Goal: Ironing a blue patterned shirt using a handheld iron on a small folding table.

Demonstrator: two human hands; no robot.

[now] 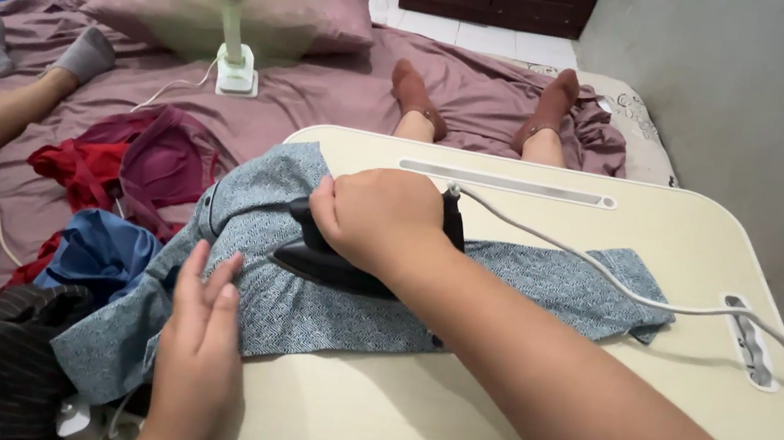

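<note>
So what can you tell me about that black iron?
The iron is black, with a pointed front aimed to the picture's left. It lies flat on a blue-grey patterned garment spread over a cream lap table. The right hand grips its handle from above, hiding most of the top. A grey-white cord runs from its back across the table. The left hand presses the cloth nearby.

blue-grey patterned garment point(321, 301), black iron point(331, 260), cream lap table point(672, 242).

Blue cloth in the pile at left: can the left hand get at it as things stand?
Probably yes. The left hand lies flat on the grey patterned garment, with the blue cloth just to its left and nothing over it. The right hand is busy gripping the iron.
</note>
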